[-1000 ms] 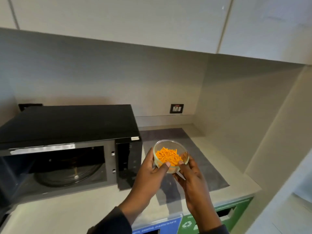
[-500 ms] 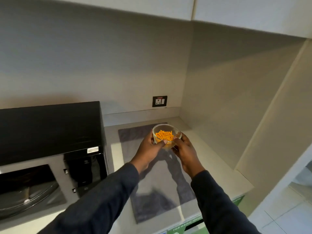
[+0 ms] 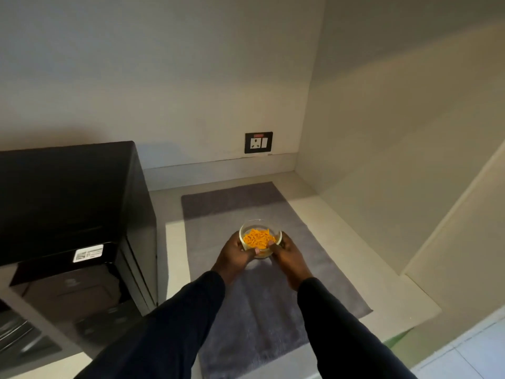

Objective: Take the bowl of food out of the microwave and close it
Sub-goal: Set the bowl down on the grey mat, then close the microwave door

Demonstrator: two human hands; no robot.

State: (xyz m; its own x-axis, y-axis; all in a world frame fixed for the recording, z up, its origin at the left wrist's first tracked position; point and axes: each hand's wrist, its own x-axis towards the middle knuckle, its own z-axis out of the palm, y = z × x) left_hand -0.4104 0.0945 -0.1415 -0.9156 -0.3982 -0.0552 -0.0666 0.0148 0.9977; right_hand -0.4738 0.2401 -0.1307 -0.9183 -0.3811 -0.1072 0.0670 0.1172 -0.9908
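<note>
A small clear glass bowl (image 3: 260,237) holding orange food is gripped from both sides: my left hand (image 3: 234,255) wraps its left side and my right hand (image 3: 290,257) its right side. The bowl is low over the grey mat (image 3: 262,296); I cannot tell whether it touches the mat. The black microwave (image 3: 68,203) stands at the left, its cavity open at the lower left edge of view with part of the glass turntable (image 3: 13,335) showing. Its door is out of view.
The grey mat lies on a beige counter (image 3: 341,233) in a corner between the back wall and the right side wall. A black wall socket (image 3: 258,142) is above the counter's back edge. Tiled floor (image 3: 470,356) shows at the lower right.
Both hands have carried the bowl away from the microwave, forward and down toward the mat. The view has swung right, so less of the microwave shows.
</note>
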